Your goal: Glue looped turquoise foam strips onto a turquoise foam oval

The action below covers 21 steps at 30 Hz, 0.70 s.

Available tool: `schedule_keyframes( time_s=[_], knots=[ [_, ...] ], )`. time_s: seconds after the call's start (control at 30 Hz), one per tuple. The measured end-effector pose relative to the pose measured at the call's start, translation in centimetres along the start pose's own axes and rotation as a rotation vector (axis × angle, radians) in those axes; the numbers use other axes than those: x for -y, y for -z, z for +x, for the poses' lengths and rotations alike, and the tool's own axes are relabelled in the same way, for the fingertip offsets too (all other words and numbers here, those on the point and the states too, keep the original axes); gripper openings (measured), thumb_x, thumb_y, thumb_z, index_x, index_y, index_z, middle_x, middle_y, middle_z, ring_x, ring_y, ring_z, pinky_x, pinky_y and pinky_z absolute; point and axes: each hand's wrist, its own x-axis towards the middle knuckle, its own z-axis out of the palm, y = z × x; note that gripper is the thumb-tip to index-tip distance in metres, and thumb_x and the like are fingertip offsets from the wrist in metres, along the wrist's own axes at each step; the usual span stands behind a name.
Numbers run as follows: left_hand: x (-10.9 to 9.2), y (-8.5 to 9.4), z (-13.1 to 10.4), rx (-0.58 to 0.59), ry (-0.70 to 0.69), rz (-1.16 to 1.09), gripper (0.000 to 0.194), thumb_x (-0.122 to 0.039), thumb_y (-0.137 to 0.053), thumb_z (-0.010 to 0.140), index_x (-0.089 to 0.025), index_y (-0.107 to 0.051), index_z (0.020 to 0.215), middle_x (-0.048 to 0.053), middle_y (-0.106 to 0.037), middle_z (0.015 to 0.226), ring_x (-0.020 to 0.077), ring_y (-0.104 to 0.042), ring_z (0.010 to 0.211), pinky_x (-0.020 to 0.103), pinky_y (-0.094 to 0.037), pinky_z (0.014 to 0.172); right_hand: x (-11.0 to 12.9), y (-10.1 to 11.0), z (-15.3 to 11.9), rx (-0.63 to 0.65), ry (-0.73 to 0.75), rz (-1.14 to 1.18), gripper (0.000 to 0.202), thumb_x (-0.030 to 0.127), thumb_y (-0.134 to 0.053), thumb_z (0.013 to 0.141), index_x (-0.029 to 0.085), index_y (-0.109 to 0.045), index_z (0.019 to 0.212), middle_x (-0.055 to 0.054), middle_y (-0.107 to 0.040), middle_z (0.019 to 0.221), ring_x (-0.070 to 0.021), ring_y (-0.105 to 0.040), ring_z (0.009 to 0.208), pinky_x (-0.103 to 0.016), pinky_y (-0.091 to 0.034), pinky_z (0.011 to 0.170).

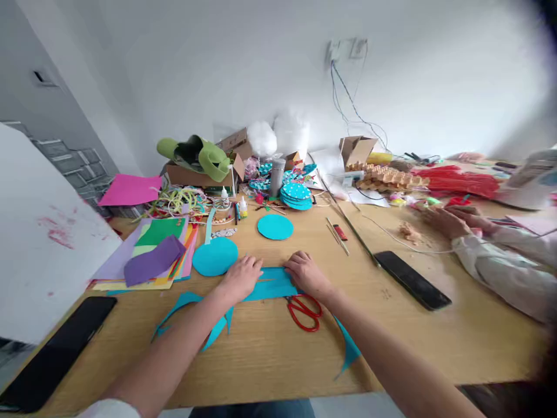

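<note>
A bright blue strip of craft felt (274, 285) lies flat on the table with a slit along it. My left hand (243, 276) has its fingers bent down on the strip's left end. On the opposite end, the fingers of my right hand (307, 273) are curled at the edge. Red-handled scissors (304, 312) rest just below my right hand, blades partly hidden. Two blue discs, a left one (215, 256) and a farther one (275, 227), lie beyond my hands. Curved blue offcuts (215, 334) are spread under my left forearm.
Coloured sheets (154, 255) are stacked at left, near a black phone (58, 348). Another phone (411, 280) lies at right. Dotted blue discs (296, 194), small bottles (243, 207) and a green cap (195, 155) sit farther back. A co-worker's hands (452, 222) are at right.
</note>
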Motion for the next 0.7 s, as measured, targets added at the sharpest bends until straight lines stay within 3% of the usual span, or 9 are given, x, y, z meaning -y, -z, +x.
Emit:
schedule_keyframes(
  time_s=[0.17, 0.37, 0.57, 0.7],
  knots=[
    [1.2, 0.2, -0.1, -0.015, 0.018, -0.066, 0.024, -0.010, -0.040, 0.092, -0.017, -0.056, 0.109, 0.009, -0.062, 0.108, 0.0228, -0.055, 0.107, 0.033, -0.043, 0.088, -0.4, -0.1, 0.0, -0.030, -0.020, 0.019, 0.023, 0.026, -0.048, 0.094, 0.019, -0.070, 0.095, -0.009, -0.064, 0.091, -0.0229, -0.048, 0.095, -0.034, -0.035, 0.082],
    [2.0, 0.0, -0.1, -0.055, 0.082, -0.238, 0.016, -0.010, -0.049, 0.087, -0.019, -0.056, 0.099, 0.007, -0.064, 0.099, 0.0218, -0.058, 0.100, 0.033, -0.044, 0.085, 0.0, 0.0, 0.4, -0.039, -0.043, 0.097, 0.026, 0.031, -0.046, 0.096, 0.019, -0.069, 0.098, -0.009, -0.064, 0.091, -0.0226, -0.048, 0.094, -0.035, -0.036, 0.084],
    [3.2, -0.1, 0.6, -0.068, 0.183, -0.533, 0.028, -0.004, -0.062, 0.075, -0.020, -0.059, 0.097, 0.006, -0.067, 0.105, 0.0226, -0.061, 0.104, 0.034, -0.046, 0.090, -0.5, 0.3, 1.8, 0.003, -0.155, 0.365, 0.022, 0.027, -0.050, 0.092, 0.018, -0.069, 0.085, -0.010, -0.067, 0.088, -0.0236, -0.051, 0.096, -0.037, -0.037, 0.088],
    [3.9, 0.6, 1.0, -0.057, 0.257, -0.825, 0.027, -0.010, -0.063, 0.077, -0.017, -0.056, 0.102, 0.005, -0.070, 0.086, 0.0195, -0.068, 0.080, 0.033, -0.054, 0.074, -1.6, 0.7, 2.4, 0.026, -0.201, 0.491, 0.022, 0.029, -0.051, 0.088, 0.017, -0.070, 0.084, -0.007, -0.070, 0.086, -0.0205, -0.057, 0.085, -0.031, -0.043, 0.077]
  ],
)
